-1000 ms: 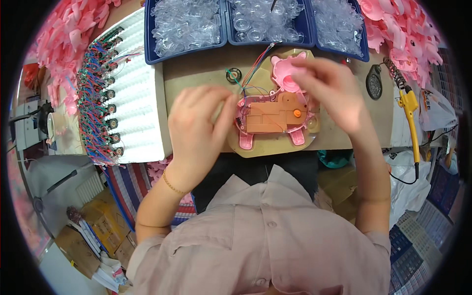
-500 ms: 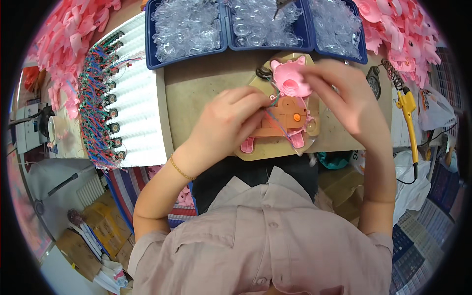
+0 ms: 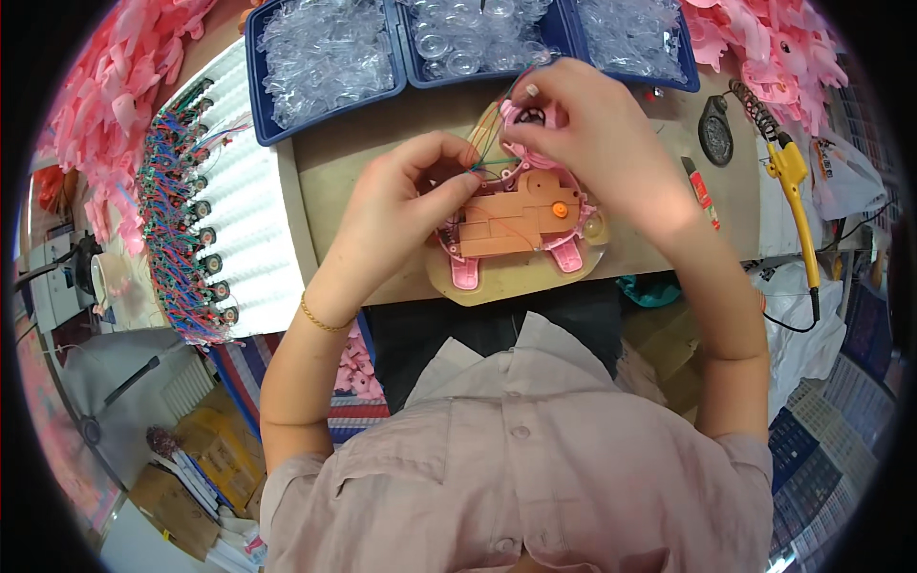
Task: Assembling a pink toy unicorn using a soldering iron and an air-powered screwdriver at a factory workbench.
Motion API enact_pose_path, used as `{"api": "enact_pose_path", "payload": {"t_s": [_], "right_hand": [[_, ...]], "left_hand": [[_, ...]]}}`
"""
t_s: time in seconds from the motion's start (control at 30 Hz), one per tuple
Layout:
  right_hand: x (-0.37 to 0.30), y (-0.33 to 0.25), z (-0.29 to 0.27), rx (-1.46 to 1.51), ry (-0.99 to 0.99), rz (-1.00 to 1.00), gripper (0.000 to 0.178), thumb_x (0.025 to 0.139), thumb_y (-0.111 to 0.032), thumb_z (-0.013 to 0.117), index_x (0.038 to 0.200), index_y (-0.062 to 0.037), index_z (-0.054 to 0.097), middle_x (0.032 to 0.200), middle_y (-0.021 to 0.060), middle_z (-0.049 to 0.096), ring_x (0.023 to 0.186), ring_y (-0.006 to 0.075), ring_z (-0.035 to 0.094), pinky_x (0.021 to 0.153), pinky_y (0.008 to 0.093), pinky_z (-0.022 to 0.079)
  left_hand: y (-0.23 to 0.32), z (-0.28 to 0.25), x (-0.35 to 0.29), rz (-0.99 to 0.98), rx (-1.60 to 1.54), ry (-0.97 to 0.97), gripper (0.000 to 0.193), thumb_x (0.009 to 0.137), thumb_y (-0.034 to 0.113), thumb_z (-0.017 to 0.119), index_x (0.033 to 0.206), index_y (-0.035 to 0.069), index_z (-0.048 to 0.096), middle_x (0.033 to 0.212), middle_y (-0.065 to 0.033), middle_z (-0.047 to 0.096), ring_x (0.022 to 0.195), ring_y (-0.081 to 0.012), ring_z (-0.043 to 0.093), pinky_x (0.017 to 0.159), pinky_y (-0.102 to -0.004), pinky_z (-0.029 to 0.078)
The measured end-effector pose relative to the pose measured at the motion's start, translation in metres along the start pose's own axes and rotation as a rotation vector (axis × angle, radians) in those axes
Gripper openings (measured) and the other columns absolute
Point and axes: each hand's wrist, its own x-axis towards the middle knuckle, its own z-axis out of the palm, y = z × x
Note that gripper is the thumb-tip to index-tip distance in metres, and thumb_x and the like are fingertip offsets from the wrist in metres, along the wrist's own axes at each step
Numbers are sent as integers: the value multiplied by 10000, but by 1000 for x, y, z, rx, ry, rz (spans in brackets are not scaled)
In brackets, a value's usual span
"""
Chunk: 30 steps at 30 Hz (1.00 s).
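Wires [image 3: 490, 134] are running through my left hand's [image 3: 406, 191] pinch; my right hand [image 3: 611, 134] is bracketing a round black part [image 3: 531, 116], grip unclear; hard tugging could be tearing them loose.

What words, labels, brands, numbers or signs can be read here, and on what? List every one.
None is clear enough to quote.
White plastic bag, right: dark print, too small to read.
Red stick-like item, right of the work: pale marks, too small to read.
Yellow-brown carton, lower left: dark marks, too blurred to read.
Orange casing: no lettering visible.
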Motion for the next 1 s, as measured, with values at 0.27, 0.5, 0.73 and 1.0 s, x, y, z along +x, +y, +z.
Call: {"api": "enact_pose_path", "payload": {"t_s": [0.27, 0.5, 0.73, 1.0], "right_hand": [[-18, 19, 4, -255, 22, -49, 182, 806, -154, 680, 947, -45, 640, 892, 102, 615, 810, 278, 600, 730, 358, 489], [-26, 28, 0, -173, 4, -341, 140, 781, -79, 677, 912, -49, 639, 894, 83, 622, 870, 290, 597, 761, 385, 489], [-16, 22, -7, -172, -30, -297, 149, 758, -62, 679, 888, -24, 617, 870, 109, 609, 827, 298, 599, 720, 383, 489], [-1, 17, -18, -149, -295, -158, 165, 769, -93, 668, 887, -1, 601, 794, 144, 612, 773, 307, 611, 676, 383, 479]], "left_hand": [[16, 0, 5, -99, 159, 7, 172, 866, 118, 672, 962, -24, 685, 775, -12, 647, 672, -40, 562, 596, -204, 465], [11, -2, 0, -91, 25, -113, 207, 877, 138, 674, 994, -33, 682, 796, -10, 659, 693, -44, 576, 611, -203, 476], [9, -4, -3, -64, 7, -88, 218, 880, 130, 666, 1033, -25, 682, 822, -2, 664, 706, -34, 566, 621, -201, 477], [4, -5, -4, -119, -21, -96, 226, 873, 150, 678, 1027, -16, 684, 838, 5, 663, 720, -33, 557, 615, -193, 462]]}}
